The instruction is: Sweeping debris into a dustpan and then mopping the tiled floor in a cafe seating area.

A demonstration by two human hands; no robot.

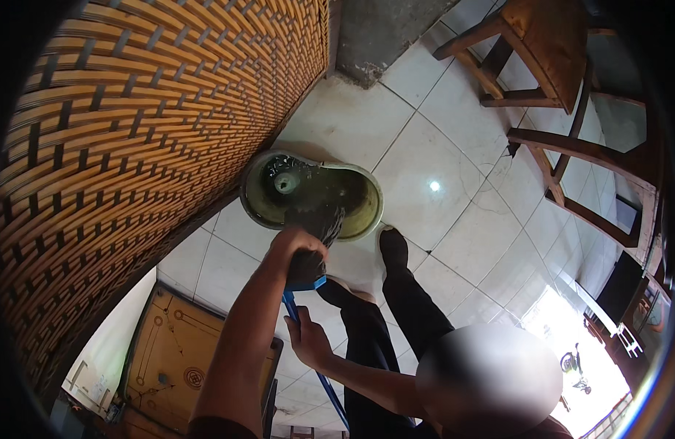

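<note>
My left hand [300, 244] grips the dark wet strands of a mop [315, 219] just above a mop bucket. The ends of the strands hang over the bucket's near rim. My right hand [311, 337] is closed around the blue mop handle [332, 398], below the blue mop head [306, 284]. The greenish bucket [379, 200] has two rounded lobes and holds murky dark water [315, 186]. A round pale fitting [285, 183] shows in its left lobe. The strands hide part of the near wall.
A woven rattan panel [178, 110] rises at the left, close to the bucket. White floor tiles [458, 214] surround my feet [393, 247]. Wooden chairs [546, 49] stand at the right. Behind my left arm leans a carrom board [167, 351]. A blurred oval covers the lower right.
</note>
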